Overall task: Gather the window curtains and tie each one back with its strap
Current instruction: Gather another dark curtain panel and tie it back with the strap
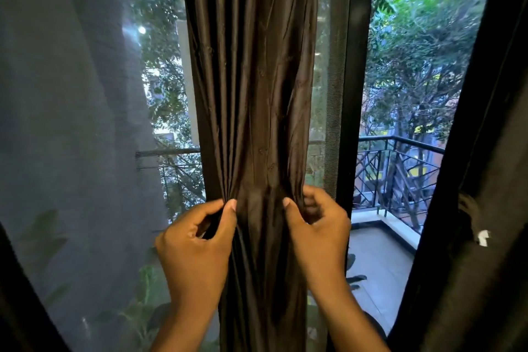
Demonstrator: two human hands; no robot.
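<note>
A dark brown shiny curtain [254, 80] hangs bunched in folds down the middle of the window. My left hand [194, 248] pinches its left edge at waist height, thumb in front. On the other side my right hand [317, 234] grips the right edge, fingers curled around the fabric. Between the two hands the cloth is drawn into a narrow waist. No separate strap can be made out there. A second dark curtain [480, 208] hangs at the far right, with a frayed tie and a white tag [483, 237] on it.
A sheer grey curtain [71, 123] covers the left pane. A black window frame post [357, 80] stands just right of the brown curtain. Beyond the glass are a balcony railing [400, 168], a tiled floor and trees.
</note>
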